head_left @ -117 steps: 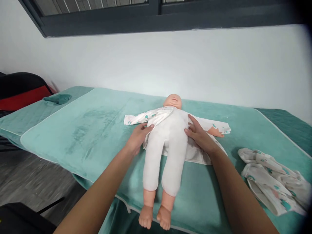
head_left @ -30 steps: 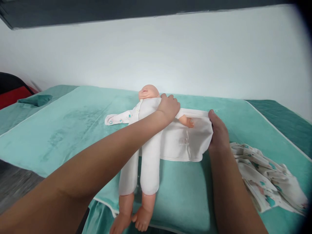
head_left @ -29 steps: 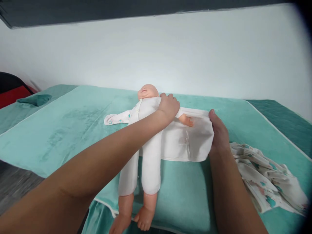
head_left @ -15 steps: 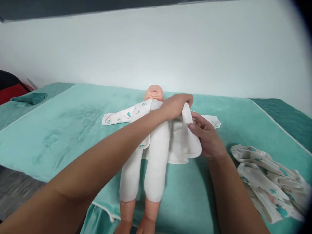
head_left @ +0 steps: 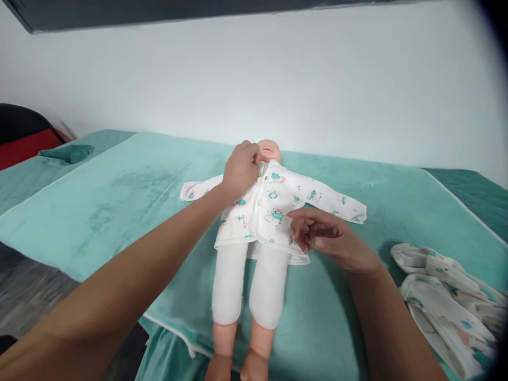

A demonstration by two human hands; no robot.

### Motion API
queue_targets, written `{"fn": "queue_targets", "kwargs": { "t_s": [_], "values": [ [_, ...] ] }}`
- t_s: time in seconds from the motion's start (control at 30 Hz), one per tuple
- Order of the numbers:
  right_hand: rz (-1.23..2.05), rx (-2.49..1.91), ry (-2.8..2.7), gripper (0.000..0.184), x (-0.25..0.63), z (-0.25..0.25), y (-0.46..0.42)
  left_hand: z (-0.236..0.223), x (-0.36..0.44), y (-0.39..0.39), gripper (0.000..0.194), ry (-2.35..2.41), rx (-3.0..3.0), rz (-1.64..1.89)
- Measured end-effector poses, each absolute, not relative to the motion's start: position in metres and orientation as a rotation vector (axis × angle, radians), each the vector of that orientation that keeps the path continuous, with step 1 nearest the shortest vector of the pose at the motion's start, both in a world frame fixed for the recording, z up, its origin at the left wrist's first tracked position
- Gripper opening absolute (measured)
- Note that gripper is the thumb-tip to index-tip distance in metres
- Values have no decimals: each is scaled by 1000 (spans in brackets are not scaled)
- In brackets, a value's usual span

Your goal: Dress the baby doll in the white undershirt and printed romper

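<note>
A baby doll (head_left: 269, 288) with white-covered legs lies on its back, bare feet towards me. It has on a white baby jacket (head_left: 273, 206) with green and grey prints and snaps down the front; both sleeves are spread out. At the collar, my left hand (head_left: 241, 168) has its fingers bent together on the jacket's edge, partly hiding the doll's chin and one shoulder. My right hand (head_left: 331, 237) hovers by the jacket's right-hand side, fingers loosely curled and apart, nothing in them.
A heap of printed baby clothes (head_left: 448, 301) lies at the right. Under everything is a green plush cover (head_left: 130, 190), against a white wall (head_left: 254, 79). A black and red object (head_left: 27, 140) stands at the far left.
The jacket's right-hand front panel, folded back in my hands before, now lies across the doll's chest. My left hand has moved left to the collar; my right hand has let go of the panel.
</note>
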State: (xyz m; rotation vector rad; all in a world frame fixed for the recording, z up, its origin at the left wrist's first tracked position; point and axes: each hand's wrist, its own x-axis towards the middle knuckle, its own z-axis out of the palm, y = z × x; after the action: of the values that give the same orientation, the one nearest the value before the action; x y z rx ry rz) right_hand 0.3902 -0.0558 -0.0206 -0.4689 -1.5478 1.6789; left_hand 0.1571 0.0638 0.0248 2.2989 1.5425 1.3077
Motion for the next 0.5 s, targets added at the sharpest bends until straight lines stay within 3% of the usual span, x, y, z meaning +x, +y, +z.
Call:
{"fn": "queue_targets", "kwargs": {
  "t_s": [0.17, 0.3, 0.5],
  "values": [
    [1582, -554, -1499, 35, 390, -24, -55, 4, 140, 30, 18, 1453, 2127, 1350],
    [1454, -678, -1403, 23, 386, -27, -51, -12, 122, -1, 35, 1392, 2155, 1228],
    [1406, -912, -1486, 17, 381, -37, -49, -40, 47, -8, 52, 2000, 2355, 763]
  ]
}}
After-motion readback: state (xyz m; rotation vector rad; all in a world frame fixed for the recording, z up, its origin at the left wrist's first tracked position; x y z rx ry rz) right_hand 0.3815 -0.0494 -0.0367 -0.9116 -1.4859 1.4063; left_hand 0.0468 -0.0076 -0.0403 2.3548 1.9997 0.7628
